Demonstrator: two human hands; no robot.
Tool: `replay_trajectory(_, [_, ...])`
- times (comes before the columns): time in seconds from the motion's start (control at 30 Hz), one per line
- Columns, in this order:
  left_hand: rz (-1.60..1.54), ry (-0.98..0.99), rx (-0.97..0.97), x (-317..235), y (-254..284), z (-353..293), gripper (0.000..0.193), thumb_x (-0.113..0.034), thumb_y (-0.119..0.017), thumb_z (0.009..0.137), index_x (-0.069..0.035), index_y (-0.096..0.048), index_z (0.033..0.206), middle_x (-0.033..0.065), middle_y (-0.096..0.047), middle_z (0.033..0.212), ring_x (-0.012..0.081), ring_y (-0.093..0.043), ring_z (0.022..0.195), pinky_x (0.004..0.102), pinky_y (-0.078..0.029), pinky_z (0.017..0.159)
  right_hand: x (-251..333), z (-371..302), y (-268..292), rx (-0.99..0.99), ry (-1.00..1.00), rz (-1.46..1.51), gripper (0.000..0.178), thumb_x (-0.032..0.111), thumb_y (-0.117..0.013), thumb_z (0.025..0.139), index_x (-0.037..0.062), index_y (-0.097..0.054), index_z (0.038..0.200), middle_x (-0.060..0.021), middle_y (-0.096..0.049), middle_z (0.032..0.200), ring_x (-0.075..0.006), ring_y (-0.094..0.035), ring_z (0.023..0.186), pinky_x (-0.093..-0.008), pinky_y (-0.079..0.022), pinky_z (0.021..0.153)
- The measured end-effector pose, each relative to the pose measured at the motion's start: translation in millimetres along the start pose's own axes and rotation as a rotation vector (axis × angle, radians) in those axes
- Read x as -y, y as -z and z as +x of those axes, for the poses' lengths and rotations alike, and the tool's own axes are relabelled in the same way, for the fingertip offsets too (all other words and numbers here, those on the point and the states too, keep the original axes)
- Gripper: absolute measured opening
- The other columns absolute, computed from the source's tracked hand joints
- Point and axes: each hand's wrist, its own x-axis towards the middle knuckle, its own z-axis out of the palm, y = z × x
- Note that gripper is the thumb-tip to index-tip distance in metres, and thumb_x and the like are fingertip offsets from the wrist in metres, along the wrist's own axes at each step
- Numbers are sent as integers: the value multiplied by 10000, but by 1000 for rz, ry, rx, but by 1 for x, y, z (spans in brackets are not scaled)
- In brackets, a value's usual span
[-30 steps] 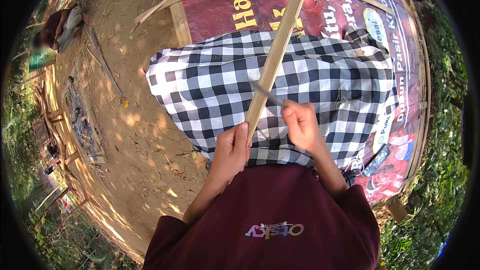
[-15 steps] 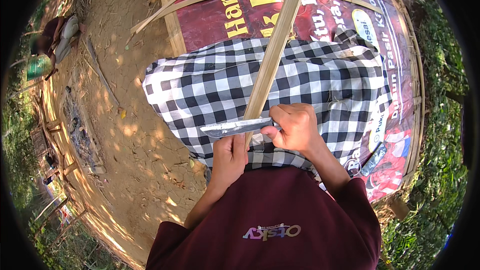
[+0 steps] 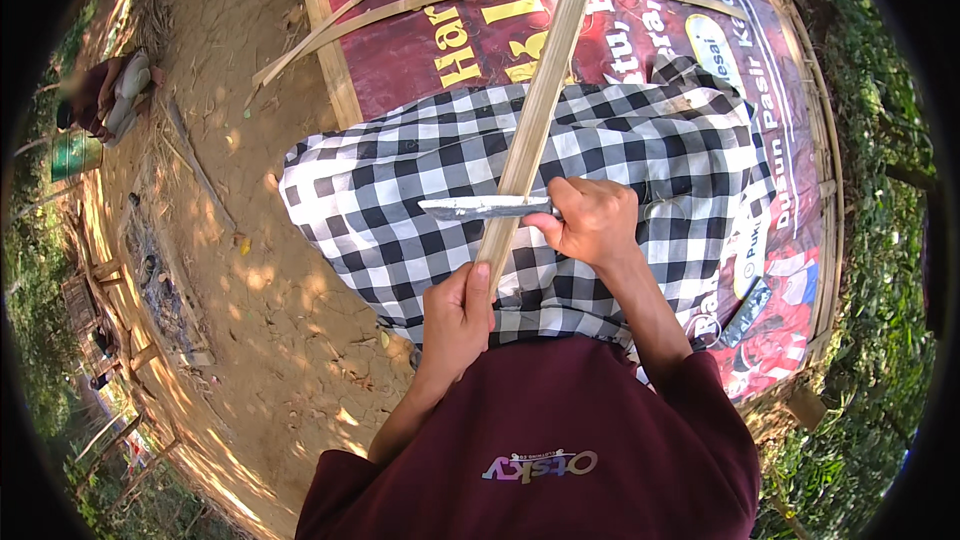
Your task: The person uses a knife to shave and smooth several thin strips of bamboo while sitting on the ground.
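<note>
A long pale bamboo strip (image 3: 550,80) slants away from me over my lap, its near end in the grip of my left hand (image 3: 458,308). The left thumb lies along the strip's side. My right hand (image 3: 592,225) is closed round the handle of a knife (image 3: 480,207), hiding most of that handle. The blade lies across the strip, a little beyond my left hand, its tip pointing left. Beneath both hands a black-and-white checked cloth (image 3: 400,190) covers my lap.
Beyond the cloth spreads a dark red printed banner (image 3: 390,50), with thin bent bamboo strips (image 3: 430,8) lying on it. A bamboo rail (image 3: 822,140) edges it at right. Cracked bare earth (image 3: 270,320) lies left, where a person (image 3: 118,100) sits at the far side.
My right hand has moved the knife a short way up the strip, away from my left hand. The left hand keeps its hold near the strip's lower end.
</note>
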Motion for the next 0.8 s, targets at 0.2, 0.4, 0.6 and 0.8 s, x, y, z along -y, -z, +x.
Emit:
replay_trajectory(0.2, [-156,123,78,-3,3,5,424,-315,-401,1024,-26,-521,737,1,-420,457,68,-373,324,232,-300,328,-8,3,-1,-1,-7,-41,588,632,-497,858,115,-423,588,-42,-411,460,-228,-456,361,-328,-369,369])
replay_trajectory(0.4, [-358,137,-156,31,80,-25,483,-387,-336,1032,-80,-438,673,-7,-374,451,59,-324,310,229,-255,297,-151,-6,62,-398,-844,-69,552,385,-410,1011,-36,-528,673,-70,-439,494,-123,-379,465,-349,-303,451])
replay_trajectory(0.6, [-376,185,-215,34,71,-1,492,-390,-319,1036,-85,-446,672,-7,-362,435,59,-279,296,225,-221,284,-64,43,51,-186,-514,247,396,287,-485,991,8,-486,710,-75,-360,485,-141,-329,446,-334,-283,437])
replay_trajectory(0.8, [-259,143,-21,19,35,1,496,-395,-305,1037,-63,-458,703,0,-358,430,66,-283,293,221,-210,277,30,32,2,161,-156,431,369,335,-633,874,51,-507,674,-102,-501,508,-305,-532,447,-379,-400,424])
